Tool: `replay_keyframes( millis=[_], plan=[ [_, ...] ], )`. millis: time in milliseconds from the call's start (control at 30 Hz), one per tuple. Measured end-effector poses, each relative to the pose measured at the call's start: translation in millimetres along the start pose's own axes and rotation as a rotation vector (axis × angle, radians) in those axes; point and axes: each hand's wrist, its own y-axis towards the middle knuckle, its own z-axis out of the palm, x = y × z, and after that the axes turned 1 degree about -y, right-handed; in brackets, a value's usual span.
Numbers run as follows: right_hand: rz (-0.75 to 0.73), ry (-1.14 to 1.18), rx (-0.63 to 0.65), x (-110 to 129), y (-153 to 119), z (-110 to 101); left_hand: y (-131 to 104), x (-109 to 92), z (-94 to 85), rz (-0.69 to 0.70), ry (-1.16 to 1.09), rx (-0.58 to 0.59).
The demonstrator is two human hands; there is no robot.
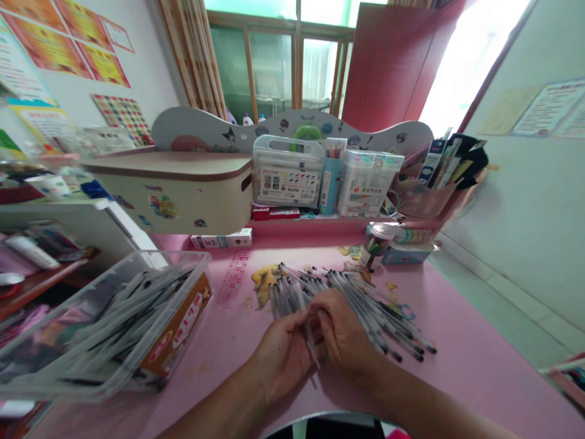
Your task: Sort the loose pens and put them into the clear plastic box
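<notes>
Both my hands meet above the pink desk, near its front edge. A thin, pale pen tube (310,338) slants between them. My left hand (287,350) is palm up with its fingers curled round the tube. Bent over the tube's upper part is my right hand (340,332), its fingers pinched together. Just beyond my hands lies a spread pile of clear pens (365,305) with dark tips, partly hidden behind them. At the left, a clear plastic bin (201,262) holds many more pale pens and tubes.
A lidded cream box (183,195), clear marker cases (289,177) and a blue pencil tube (329,186) stand on the raised shelf. A small jar (377,244) and a blue box (408,253) sit at the desk's back right.
</notes>
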Motion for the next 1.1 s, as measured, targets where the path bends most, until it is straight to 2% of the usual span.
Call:
replay_keyframes(
  millis=[133,267,367,467,567,700,833,933,1100],
  plan=[
    [-0.110,-0.107,0.086,1,1,3,0,3,7.3,0.010,-0.132,-0.076],
    [-0.164,-0.257,0.122,3,4,5,0,3,13.4,0.025,-0.258,-0.094],
    [-0.164,-0.266,0.135,2,5,1,0,3,12.5,0.031,-0.287,-0.070],
    [-0.109,-0.239,0.051,-2,5,-6,0,1,6.8,0.043,-0.233,-0.057],
    [-0.010,-0.220,-0.072,-7,9,-12,-1,-2,2.6,0.071,-0.120,-0.104],
    [0.134,-0.128,-0.070,-11,17,-13,-3,-9,4.2,0.161,-0.022,-0.145],
    [0.134,-0.155,-0.077,-16,22,-15,-1,-21,3.3,0.349,0.079,-0.213],
    [0.171,-0.147,-0.102,-21,24,-18,-1,-33,-0.4,0.438,0.133,-0.264],
    [0.266,-0.047,-0.109,-26,28,-22,1,-43,-4.7,0.445,0.149,-0.233]
  ],
)
